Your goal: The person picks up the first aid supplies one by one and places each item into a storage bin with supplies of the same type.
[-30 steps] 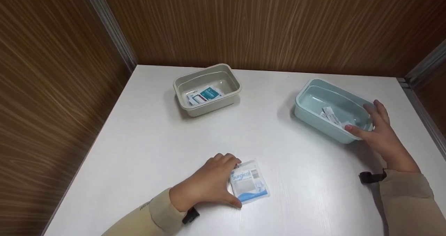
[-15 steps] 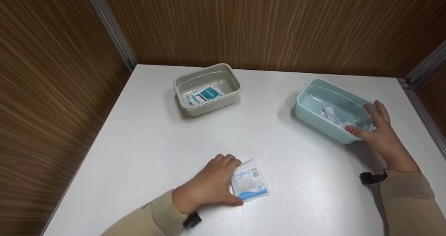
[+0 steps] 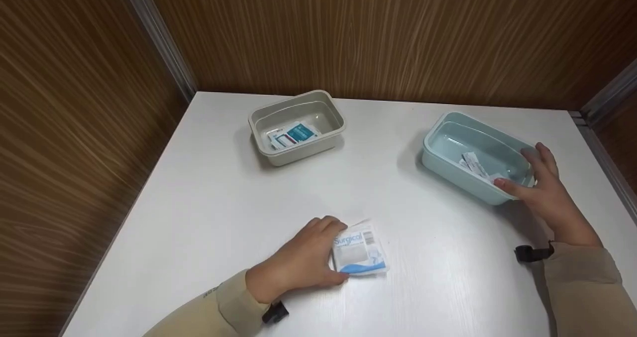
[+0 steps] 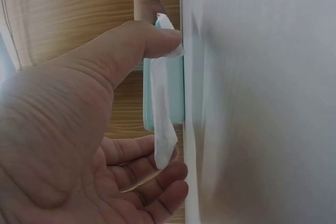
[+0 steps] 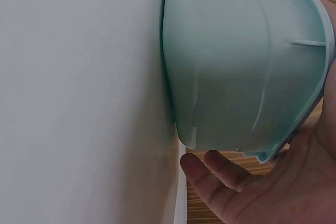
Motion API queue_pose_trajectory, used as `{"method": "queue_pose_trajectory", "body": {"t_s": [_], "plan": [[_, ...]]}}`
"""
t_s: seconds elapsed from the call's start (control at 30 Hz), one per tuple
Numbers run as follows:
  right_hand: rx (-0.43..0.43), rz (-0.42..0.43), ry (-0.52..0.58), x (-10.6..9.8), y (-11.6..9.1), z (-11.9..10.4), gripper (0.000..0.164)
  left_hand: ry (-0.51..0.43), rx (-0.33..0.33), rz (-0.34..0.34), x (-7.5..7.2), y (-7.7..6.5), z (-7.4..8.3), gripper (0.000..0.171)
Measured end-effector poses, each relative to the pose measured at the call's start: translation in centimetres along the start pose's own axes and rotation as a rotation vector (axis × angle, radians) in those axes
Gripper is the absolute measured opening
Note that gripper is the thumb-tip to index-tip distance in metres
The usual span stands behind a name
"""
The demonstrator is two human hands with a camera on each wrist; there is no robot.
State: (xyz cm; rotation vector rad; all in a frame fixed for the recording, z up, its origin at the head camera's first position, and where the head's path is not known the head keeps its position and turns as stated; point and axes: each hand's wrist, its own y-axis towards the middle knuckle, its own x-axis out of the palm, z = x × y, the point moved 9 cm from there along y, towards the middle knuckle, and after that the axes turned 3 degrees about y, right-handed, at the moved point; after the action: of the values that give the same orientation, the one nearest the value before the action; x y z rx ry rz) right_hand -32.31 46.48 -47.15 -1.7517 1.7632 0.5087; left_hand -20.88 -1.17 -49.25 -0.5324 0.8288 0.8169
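Note:
In the head view my left hand (image 3: 306,257) pinches a flat white and blue packet marked "Surgical" (image 3: 356,250), thumb on its near edge and fingers at the far one. The left wrist view shows the packet (image 4: 161,103) edge-on, standing up between thumb and fingers close to the tabletop. At the right, my right hand (image 3: 550,192) holds the end of a light blue plastic bin (image 3: 458,175), its thumb over the near rim and fingers over the far side. Small white printed packets (image 3: 475,165) lie inside that bin.
A grey-beige plastic bin (image 3: 303,153) stands at the back left, with white and teal packets (image 3: 298,134) in it. Wood-grain panels (image 3: 348,38) wall the white table (image 3: 224,202) at the back and sides.
My left thumb and fingers have drawn in on the packet's edges, and the packet has shifted slightly away from me and tilted. My right hand and both bins look unmoved.

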Motion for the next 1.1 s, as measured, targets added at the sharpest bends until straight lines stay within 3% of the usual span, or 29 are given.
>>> {"method": "queue_pose_trajectory", "body": {"t_s": [0.4,0.8,1.1], "plan": [[-0.006,0.01,-0.023,0.0,-0.1,-0.2,0.117,-0.056,0.019,0.105,-1.9,-0.2,0.0,0.083],[0.002,0.004,0.012,-0.3,0.1,-0.4,0.117,-0.118,-0.031,0.178,-3.9,0.1,-1.3,0.088],[0.002,0.001,-0.001,-0.1,0.1,0.1,0.117,-0.118,-0.062,0.407,-8.7,0.5,-4.2,0.083]]}}
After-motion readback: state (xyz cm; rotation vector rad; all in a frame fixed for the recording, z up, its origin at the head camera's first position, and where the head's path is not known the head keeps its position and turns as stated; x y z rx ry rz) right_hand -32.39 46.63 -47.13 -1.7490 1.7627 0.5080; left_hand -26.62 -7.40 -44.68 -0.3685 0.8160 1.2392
